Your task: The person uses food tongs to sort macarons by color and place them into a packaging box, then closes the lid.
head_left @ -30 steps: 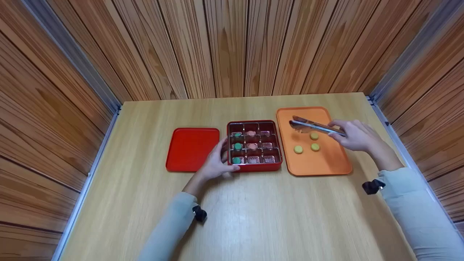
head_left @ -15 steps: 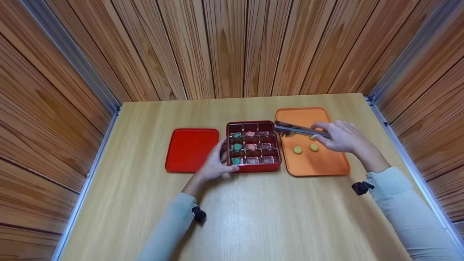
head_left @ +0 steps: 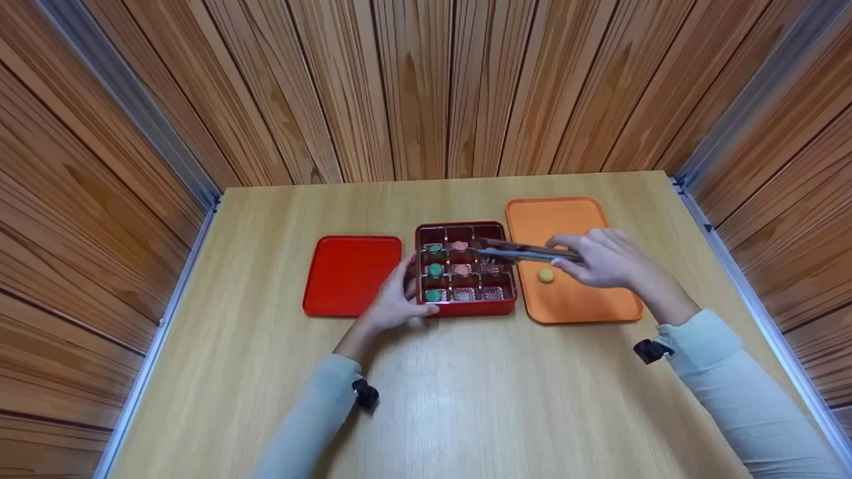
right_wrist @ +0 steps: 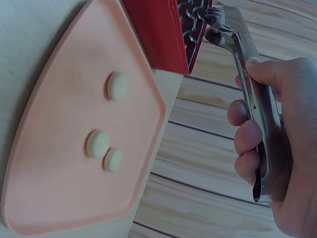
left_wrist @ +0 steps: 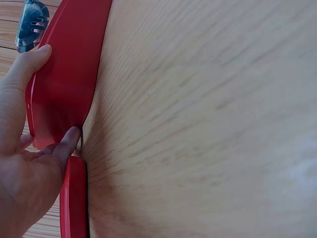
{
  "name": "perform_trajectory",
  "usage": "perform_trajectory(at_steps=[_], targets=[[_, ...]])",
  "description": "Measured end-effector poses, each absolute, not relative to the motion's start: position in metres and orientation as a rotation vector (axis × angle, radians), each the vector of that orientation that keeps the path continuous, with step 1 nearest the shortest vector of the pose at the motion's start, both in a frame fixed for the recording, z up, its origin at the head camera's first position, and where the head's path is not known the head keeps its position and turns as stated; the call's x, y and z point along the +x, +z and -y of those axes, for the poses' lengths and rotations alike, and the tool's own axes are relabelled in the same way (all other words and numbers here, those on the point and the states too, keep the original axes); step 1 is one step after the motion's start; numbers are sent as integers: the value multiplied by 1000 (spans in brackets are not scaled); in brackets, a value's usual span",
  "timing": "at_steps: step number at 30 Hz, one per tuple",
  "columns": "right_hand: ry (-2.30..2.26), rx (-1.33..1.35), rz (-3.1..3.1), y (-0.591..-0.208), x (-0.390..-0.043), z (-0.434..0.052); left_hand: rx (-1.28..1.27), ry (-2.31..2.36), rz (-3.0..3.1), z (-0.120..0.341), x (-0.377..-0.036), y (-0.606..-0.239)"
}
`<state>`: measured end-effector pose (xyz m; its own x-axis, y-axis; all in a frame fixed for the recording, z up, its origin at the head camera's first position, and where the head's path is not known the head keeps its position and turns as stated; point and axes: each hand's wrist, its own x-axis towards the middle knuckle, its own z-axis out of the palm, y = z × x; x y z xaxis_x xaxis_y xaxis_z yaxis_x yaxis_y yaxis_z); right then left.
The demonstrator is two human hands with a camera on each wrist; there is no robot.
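Observation:
My left hand point(head_left: 393, 303) holds the near left corner of a red box point(head_left: 474, 309), thumb on its front and fingers along its side. Inside, a clear divided insert bears green macarons point(head_left: 435, 269) in the left column and pink macarons point(head_left: 460, 246) in two middle compartments. Metal tongs point(head_left: 536, 253) are gripped in my right hand point(head_left: 604, 259), thumb on one arm and fingers on the other. Their tips hang over the box's right column. Whether something sits between the tips is hard to tell. In the right wrist view, pale yellow macarons point(right_wrist: 98, 144) lie on the tray.
An orange tray point(head_left: 582, 307) stands to the right of the box, partly under my right hand. On the left lies a red lid point(head_left: 351, 276), close to my left fingers. Wood-grain panels point(head_left: 426, 86) close off the back and both sides of the table.
From above the orange tray, my right hand has carried the tongs leftward until their tips are over the box's right column. My left hand has stayed at the box corner.

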<state>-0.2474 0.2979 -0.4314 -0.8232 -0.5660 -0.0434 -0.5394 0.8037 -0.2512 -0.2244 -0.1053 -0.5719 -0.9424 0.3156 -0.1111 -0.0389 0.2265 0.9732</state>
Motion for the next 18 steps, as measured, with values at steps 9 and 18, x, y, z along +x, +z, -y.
perform_trajectory(at_steps=[9,18], targets=[[-328,-963,-2838,-434,-243,-277,255,1755,-2239,105,-225,-573],[-312,-1020,-2834,-438,-240,-265,266,1741,-2254,105,-225,-574]])
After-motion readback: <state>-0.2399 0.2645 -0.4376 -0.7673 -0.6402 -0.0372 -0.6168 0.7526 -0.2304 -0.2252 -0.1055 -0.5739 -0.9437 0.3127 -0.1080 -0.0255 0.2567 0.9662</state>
